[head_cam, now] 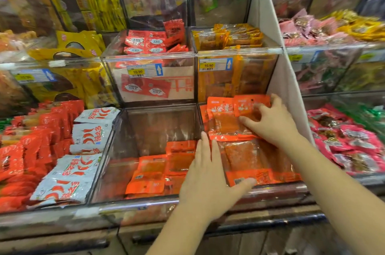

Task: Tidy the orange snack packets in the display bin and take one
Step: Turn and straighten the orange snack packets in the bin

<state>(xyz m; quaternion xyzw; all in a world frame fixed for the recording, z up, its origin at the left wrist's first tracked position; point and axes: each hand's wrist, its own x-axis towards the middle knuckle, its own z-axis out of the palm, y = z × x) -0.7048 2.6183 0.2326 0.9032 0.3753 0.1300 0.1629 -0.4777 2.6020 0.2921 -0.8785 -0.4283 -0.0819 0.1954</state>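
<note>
1. Well left of the left hand [208,173], silver packets [83,136] printed with red chillies and red characters are lying beside red packets [31,150].
2. Above and left of that hand, a yellow price tag [137,71] is showing "10.90" next to a blue arrow.
3. The left hand is lying open, its fingers straight along the divider and its thumb touching the front packet.
4. A second tag [208,65], also "10.90", is hanging above it.
5. The orange snack packets [243,154] are lying in the display bin [277,189] between both hands.
6. The right hand [270,121] is gripping an upright orange packet at the back.
7. Pink packets [354,146] are lying right of it.
</note>
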